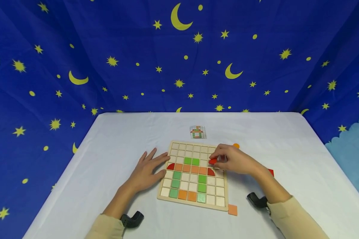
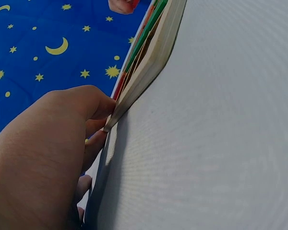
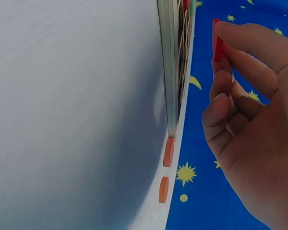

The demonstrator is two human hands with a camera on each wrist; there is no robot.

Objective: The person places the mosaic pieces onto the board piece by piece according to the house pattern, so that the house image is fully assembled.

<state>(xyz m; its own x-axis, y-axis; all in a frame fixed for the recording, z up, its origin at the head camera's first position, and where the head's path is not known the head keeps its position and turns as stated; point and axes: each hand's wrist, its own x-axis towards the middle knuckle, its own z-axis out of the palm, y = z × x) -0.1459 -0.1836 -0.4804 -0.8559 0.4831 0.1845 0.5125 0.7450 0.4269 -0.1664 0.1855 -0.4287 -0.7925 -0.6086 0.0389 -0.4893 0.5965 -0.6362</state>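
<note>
A wooden grid board [image 1: 220, 201] lies on the white table, with green, orange and red tiles in some of its cells. My left hand [image 1: 147, 173] rests at the board's left edge, fingers spread, its thumb and fingertips touching the rim in the left wrist view. Over the upper right of the board, my right hand [image 1: 237, 160] pinches a red tile [image 3: 218, 40] between thumb and fingertips. That tile is held above the board, apart from it, in the right wrist view. Two red quarter-round tiles, one of them a right-hand tile [image 1: 211, 172], sit at the ends of an orange row.
Beyond the board lies a small pattern card [image 1: 198, 132]. Loose pieces are an orange round piece [image 1: 236, 145], an orange square [image 1: 232, 209] and a red piece [image 1: 271, 172] partly behind the right forearm. Black devices [image 1: 132, 219] sit by both wrists. A starry blue curtain [image 1: 155, 43] surrounds the table.
</note>
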